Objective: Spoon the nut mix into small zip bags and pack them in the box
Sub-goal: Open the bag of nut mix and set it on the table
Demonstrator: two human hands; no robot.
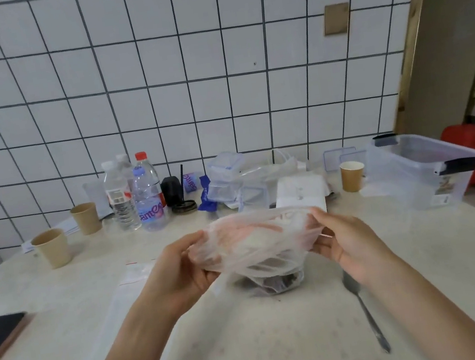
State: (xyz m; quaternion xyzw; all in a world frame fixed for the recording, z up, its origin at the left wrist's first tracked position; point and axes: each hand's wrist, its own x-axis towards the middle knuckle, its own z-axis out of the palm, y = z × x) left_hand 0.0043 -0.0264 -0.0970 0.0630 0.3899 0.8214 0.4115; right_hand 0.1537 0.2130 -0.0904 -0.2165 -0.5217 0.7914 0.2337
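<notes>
While the pale marble-look table (255, 346) spreads glossy beneath, a clear rigid box (420, 171) sits far right; left hand (178, 268) and right hand (347, 243) pinch a crinkly translucent plastic bag (254, 239) open above it, dark nut mix (276, 285) sagging inside; a slim metal spoon (367, 314) lies beside.

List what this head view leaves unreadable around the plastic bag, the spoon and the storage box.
- Nut mix: a dark mass seen only through the crumpled plastic bag; the pieces cannot be made out.
- Spoon: the right hand covers part of its bowl.
- Storage box: its cloudy walls blur the inside, so any contents are unclear.
- Small zip bags: a clear, pale stack beside the left hand; the count is unreadable.
</notes>
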